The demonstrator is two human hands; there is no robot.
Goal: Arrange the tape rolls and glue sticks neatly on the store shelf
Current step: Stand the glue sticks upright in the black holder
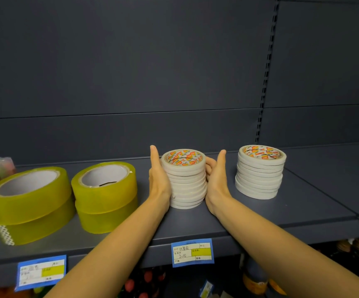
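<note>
I'm cupping one white tape stack (185, 179) midway between the shelf's (303, 203) front and back edges, left hand (159, 175) pressing flat with fingers together, right hand (216, 179) curling fingers around it. A second white stack (260, 172) is standing toward the right edge, and four yellow rolls (105, 196), in two stacks of two, toward the left edge.

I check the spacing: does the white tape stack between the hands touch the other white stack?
Apart. The head view shows the right hand and bare shelf between the held stack and the right stack.
</note>
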